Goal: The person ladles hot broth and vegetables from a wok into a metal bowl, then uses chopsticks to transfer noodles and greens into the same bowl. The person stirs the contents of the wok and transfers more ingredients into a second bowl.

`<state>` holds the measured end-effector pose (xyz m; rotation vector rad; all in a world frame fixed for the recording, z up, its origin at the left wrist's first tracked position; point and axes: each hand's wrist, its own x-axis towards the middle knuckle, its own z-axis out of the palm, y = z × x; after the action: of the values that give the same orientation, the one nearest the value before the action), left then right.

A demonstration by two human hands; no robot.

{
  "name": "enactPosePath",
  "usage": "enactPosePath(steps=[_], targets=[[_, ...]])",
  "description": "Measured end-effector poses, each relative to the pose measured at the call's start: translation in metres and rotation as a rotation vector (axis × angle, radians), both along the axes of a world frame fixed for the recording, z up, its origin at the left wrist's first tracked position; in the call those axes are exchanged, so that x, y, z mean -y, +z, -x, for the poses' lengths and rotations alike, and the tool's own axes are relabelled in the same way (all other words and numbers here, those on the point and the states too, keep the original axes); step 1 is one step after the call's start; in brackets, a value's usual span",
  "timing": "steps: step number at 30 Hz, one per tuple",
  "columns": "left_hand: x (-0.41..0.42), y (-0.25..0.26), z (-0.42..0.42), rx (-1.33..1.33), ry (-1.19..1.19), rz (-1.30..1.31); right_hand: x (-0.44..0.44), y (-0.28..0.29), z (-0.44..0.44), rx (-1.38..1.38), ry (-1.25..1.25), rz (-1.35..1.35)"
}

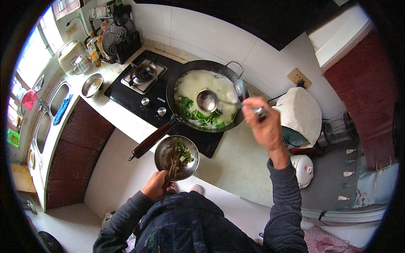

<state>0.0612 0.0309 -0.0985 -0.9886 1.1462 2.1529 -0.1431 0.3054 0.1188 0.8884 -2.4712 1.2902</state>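
My right hand (263, 125) grips the handle of a metal ladle (207, 101), whose bowl is over the soup in a large black wok (207, 64). Pale, cloudy broth (202, 80) fills the wok, with leafy greens (202, 118) gathered along its near side. The wok sits on the right part of a black gas hob (126, 98). In my left hand (157, 186) are a steel bowl (160, 158) and a pair of chopsticks (172, 167). Chopped green onion (183, 153) and brown seasoning lie in that bowl, and the chopsticks rest across it.
The wok's wooden handle (152, 140) points towards the near left, beside the steel bowl. Another metal bowl (92, 85) stands on the left counter near the sink (59, 98). Bottles (94, 54) are at the back left. A cloth-covered appliance (299, 114) and a white rice cooker (302, 170) are at the right.
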Motion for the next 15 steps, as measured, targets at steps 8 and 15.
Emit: enactPosePath(steps=[8,15], targets=[[-0.013,0.008,-0.002,-0.008,0.039,-0.036,0.017,-0.025,-0.031,-0.349,0.488,-0.377],[-0.017,0.009,-0.004,-0.065,0.061,-0.069,0.017,-0.071,-0.015,-0.644,0.520,-0.590]])
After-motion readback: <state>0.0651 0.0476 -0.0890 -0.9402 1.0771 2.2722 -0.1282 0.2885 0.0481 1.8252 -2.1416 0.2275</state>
